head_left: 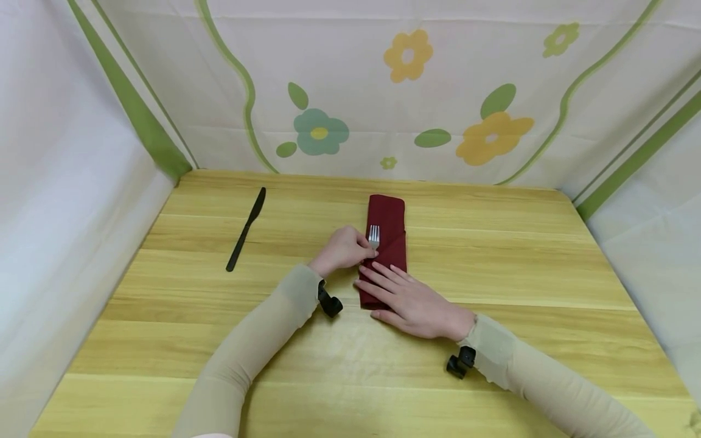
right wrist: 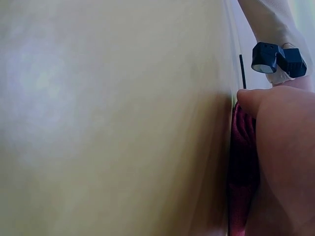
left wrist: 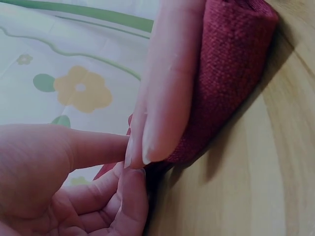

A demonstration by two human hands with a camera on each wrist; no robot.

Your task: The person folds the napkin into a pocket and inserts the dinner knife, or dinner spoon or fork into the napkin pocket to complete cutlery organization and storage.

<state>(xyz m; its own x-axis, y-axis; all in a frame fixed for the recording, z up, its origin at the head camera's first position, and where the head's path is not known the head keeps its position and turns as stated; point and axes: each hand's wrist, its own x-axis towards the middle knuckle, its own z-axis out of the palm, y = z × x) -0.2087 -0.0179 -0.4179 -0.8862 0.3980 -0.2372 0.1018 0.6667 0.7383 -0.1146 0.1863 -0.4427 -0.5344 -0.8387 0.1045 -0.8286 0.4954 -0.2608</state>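
A dark red napkin (head_left: 387, 213), folded into a long strip with a diagonal fold, lies on the table. A fork (head_left: 375, 234) with silver tines lies over it, tines pointing away; fingers and napkin hide its handle. My left hand (head_left: 344, 248) pinches the fork at its neck between thumb and fingers, beside the napkin's left edge. Spread flat, my right hand (head_left: 413, 304) presses on the napkin's near part with straight fingers. In the left wrist view, the right fingertips meet the left hand (left wrist: 98, 182) next to the napkin (left wrist: 236, 59).
A black knife (head_left: 246, 230) lies to the left on the wooden table (head_left: 520, 261), its blade pointing away. White cloth (head_left: 350, 73) printed with flowers stands behind the table's far edge, and more cloth flanks both sides.
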